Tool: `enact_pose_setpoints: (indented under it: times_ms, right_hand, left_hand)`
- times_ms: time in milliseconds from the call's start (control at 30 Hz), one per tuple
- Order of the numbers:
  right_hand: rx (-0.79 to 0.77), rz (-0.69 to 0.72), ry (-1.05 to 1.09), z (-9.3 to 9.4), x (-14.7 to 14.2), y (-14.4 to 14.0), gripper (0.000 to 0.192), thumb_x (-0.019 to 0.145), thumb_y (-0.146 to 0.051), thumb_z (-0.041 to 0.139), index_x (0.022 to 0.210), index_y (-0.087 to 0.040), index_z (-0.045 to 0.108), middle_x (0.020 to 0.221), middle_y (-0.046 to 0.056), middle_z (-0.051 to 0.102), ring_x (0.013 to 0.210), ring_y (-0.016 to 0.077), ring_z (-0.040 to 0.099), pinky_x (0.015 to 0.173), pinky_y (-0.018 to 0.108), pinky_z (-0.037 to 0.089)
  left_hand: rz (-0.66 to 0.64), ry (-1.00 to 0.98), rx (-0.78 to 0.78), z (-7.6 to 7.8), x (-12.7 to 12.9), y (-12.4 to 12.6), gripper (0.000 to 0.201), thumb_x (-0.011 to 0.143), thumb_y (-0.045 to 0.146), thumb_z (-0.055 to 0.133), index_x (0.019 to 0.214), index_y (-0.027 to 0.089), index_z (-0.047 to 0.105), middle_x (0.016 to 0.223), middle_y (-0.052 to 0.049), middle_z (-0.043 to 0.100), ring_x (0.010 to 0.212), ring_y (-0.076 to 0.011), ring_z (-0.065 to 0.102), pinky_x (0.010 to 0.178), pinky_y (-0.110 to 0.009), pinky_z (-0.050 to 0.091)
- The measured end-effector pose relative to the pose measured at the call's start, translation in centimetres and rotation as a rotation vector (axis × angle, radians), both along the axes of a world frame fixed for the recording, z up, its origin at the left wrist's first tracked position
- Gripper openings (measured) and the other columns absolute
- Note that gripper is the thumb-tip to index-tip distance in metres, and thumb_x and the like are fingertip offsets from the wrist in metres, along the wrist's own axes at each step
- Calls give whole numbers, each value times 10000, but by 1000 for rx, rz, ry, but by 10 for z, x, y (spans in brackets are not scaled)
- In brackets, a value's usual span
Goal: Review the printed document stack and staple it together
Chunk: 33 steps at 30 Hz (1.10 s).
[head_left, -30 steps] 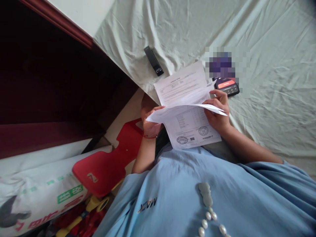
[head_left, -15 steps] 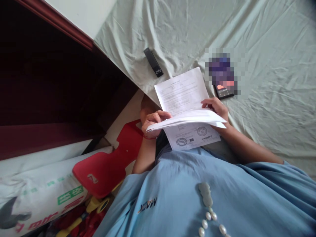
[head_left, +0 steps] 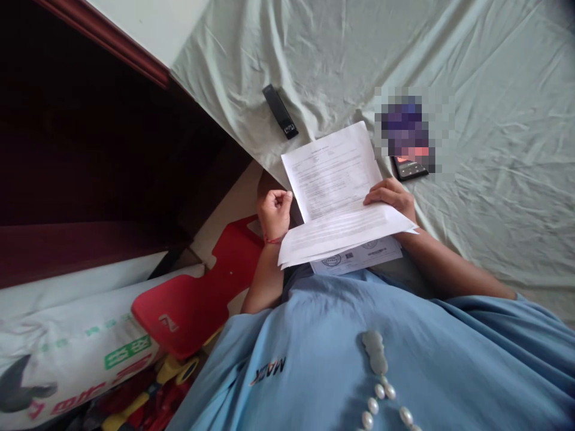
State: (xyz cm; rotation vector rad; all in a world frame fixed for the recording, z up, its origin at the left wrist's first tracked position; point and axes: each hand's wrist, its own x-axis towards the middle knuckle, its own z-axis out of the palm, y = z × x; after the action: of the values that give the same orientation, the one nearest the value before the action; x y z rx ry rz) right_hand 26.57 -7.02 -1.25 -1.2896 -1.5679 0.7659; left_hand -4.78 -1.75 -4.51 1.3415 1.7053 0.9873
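A stack of white printed papers [head_left: 335, 179] rests at the edge of a bed covered by a pale green sheet [head_left: 471, 72]. Its upper pages are folded down toward me, hiding most of a stamped bottom sheet [head_left: 359, 258]. My right hand [head_left: 390, 194] presses on the right side of the papers, fingers on the top page. My left hand [head_left: 274, 211] is curled into a fist just left of the stack and holds nothing.
A black rectangular device [head_left: 280, 111] lies on the sheet above the papers. A phone [head_left: 409, 167] with a lit screen lies to the right. Left of me are a red plastic toy seat [head_left: 197, 293], a printed sack [head_left: 76, 353] and dark wooden furniture [head_left: 90, 131].
The lifted pages have dropped toward me and now cover most of the stamped sheet. My left hand let go of the page edge and closed into a fist.
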Motion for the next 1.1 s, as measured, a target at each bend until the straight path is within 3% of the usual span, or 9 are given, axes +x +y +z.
enact_pose_setpoints:
  times_ms: [167,400,600,900,1100]
  right_hand:
    - [25,7,9,-1,0,0,388,972,-656,705,817,-309,789,863,38,683,835,244,656,798,468,529]
    - [62,24,10,-4,0,-1,325,1001,-567,712,845,-292,790,879,36,678,860,235,656,800,446,519]
    - [75,34,7,-7,0,-1,320,1006,-551,718,855,-279,791,890,38,676,860,227,649,793,430,511]
    - [84,35,-7,-7,2,-1,348,995,-594,714,852,-286,789,888,38,675,861,229,648,802,436,509]
    - [95,37,8,-7,2,-1,346,999,-590,717,865,-279,789,889,36,671,857,222,648,800,426,511]
  left_hand:
    - [6,-33,6,0,6,2,456,814,649,810,802,220,655,744,-2,690,687,-138,619,677,-271,500]
    - [10,20,-71,11,11,7,352,754,456,913,734,211,661,720,-6,708,687,-150,633,664,-274,498]
    - [27,50,-161,25,19,5,187,806,298,831,706,202,705,630,9,692,606,-146,626,629,-273,468]
    - [5,140,-78,28,25,3,230,783,349,846,705,211,679,680,8,714,658,-145,642,656,-262,490]
    - [-43,91,-6,27,23,3,211,801,361,786,691,213,682,659,10,702,629,-138,623,639,-262,486]
